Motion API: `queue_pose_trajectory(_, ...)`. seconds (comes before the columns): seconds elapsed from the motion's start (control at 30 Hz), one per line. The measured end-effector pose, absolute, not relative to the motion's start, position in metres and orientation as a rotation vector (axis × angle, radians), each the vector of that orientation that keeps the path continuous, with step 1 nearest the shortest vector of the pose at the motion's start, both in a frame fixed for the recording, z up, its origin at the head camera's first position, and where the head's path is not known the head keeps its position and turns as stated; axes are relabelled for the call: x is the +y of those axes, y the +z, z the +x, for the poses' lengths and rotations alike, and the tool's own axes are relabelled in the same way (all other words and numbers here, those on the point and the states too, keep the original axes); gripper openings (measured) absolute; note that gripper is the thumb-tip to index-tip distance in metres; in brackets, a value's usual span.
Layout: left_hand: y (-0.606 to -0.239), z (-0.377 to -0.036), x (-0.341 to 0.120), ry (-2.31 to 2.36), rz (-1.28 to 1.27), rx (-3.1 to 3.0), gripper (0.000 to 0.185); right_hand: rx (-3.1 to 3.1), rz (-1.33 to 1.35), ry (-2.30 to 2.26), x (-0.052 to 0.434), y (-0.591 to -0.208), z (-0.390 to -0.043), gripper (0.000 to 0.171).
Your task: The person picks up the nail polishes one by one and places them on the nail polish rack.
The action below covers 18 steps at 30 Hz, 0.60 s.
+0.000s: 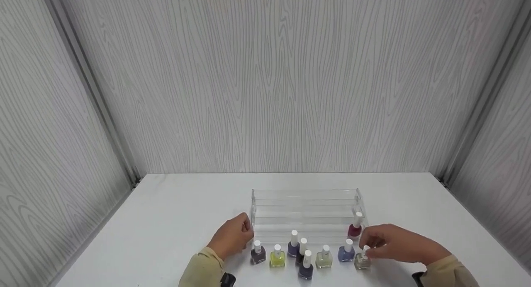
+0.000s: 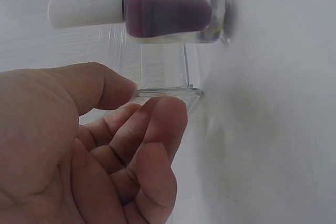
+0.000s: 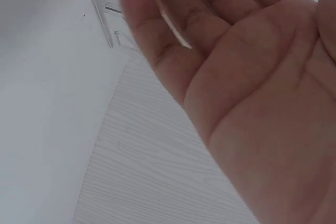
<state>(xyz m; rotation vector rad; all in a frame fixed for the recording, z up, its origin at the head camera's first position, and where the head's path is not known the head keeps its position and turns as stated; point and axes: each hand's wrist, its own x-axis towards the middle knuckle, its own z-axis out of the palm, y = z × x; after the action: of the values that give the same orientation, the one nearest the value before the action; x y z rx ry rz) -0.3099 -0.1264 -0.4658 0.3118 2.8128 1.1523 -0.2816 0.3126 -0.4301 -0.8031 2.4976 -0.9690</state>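
A clear acrylic display rack (image 1: 305, 220) with stepped shelves stands on the white table. My left hand (image 1: 235, 236) is at its left side; in the left wrist view, thumb and curled fingers pinch the rack's edge (image 2: 168, 92). Beside that hand stands a dark purple nail polish bottle (image 1: 258, 256) with a white cap. With thumb and fingers, my right hand (image 1: 394, 242) pinches the cap of a greyish clear nail polish bottle (image 1: 362, 262) at the row's right end. The right wrist view shows the palm; that bottle is hidden there. A red nail polish bottle (image 1: 354, 230) stands at the rack's lower right.
Before the rack stand a yellow bottle (image 1: 277, 259), a purple-blue bottle (image 1: 293, 249), a black bottle (image 1: 299, 259), a dark blue bottle (image 1: 306, 272), a pale green bottle (image 1: 324, 260) and a blue bottle (image 1: 346, 254). Wood-patterned panels (image 1: 265, 92) enclose the table.
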Motion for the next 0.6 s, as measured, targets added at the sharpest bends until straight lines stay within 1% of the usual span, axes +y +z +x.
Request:
queue_pose_trajectory(0.1,-0.4657,-0.3106,-0.1260,1.148,0.325,2.818,0.010,2.511,-0.811,-0.974,0.3115,-0.4299,-0.2829,0.009)
queue_pose_trajectory(0.37,-0.4690,-0.3120,-0.1265,1.147,0.354,2.817,0.009,2.502,-0.874,-1.006,0.3122,-0.4368,-0.2843,0.008)
queue_pose_trajectory(0.6,-0.4703,-0.3139,-0.1266,1.146,0.323,2.810,0.008,2.523,-0.835,-0.985,0.3081,-0.4381,-0.2840,0.007)
